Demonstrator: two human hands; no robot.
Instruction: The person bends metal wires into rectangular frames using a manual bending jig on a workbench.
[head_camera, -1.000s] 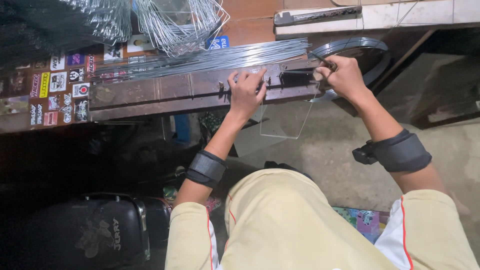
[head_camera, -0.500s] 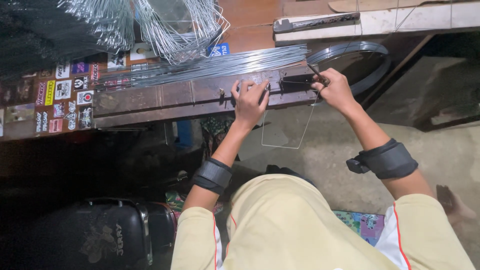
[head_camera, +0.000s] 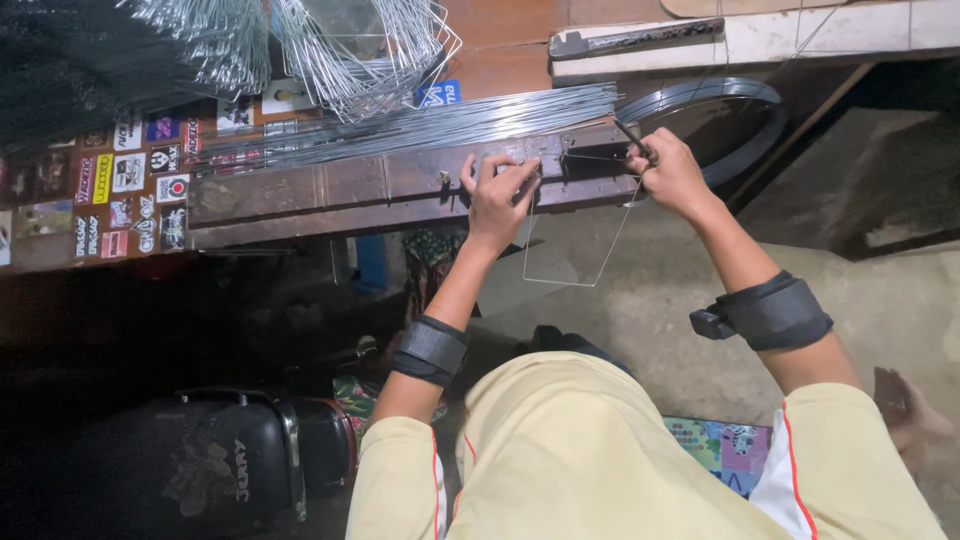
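Left fingers (head_camera: 500, 175): spreading flat and pressing down on the near edge of the wooden bench (head_camera: 300, 195), apparently pinning the wire frame (head_camera: 570, 250) against the wood so it stays put.
Left hand (head_camera: 497, 203): resting palm-down, not closing round anything; black wrist band (head_camera: 428, 350) sitting lower on the forearm.
Right fingers (head_camera: 655, 165): curling tightly together round a thin dark tool handle (head_camera: 634, 138), clamping it just right of the left hand.
Right hand (head_camera: 675, 180): working at the bench edge where the frame's upper wire is meeting a small fixture; exact contact too small to tell. Black wrist band (head_camera: 770, 312) strapping the forearm.
Wire frame: hanging down from the bench edge between the two hands, a bent outline dangling freely over the floor, probably so the bent part stays out of the way.
Straight wire rods (head_camera: 420, 125): lying bundled along the bench top, just far of the hands, seemingly within easy reach.
Coiled wire (head_camera: 720, 100): sitting at the right end of the bench.
Finished bent frames (head_camera: 350, 50): piling up at the far left.
Stickers (head_camera: 130, 180): covering the bench's left portion.
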